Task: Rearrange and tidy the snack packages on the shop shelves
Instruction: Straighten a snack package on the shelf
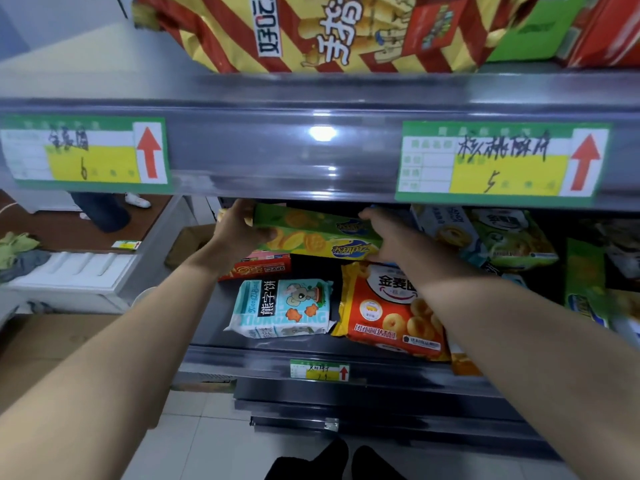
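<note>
I am holding the green biscuit box (311, 233) at the back of the dark metal shelf (242, 358), left hand (242, 230) and right hand (384, 237) each with its grip clamped on one end, judging that it next needs squaring above the red box (263, 268), pale floor tiles (207, 445) showing below.

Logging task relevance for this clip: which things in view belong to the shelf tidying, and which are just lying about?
Job: green biscuit package held by left hand and right hand; teal bear-biscuit pack; orange ring-biscuit bag; red box.
Lying about: crumpled cloths at left; cardboard box beside the shelf.
</note>
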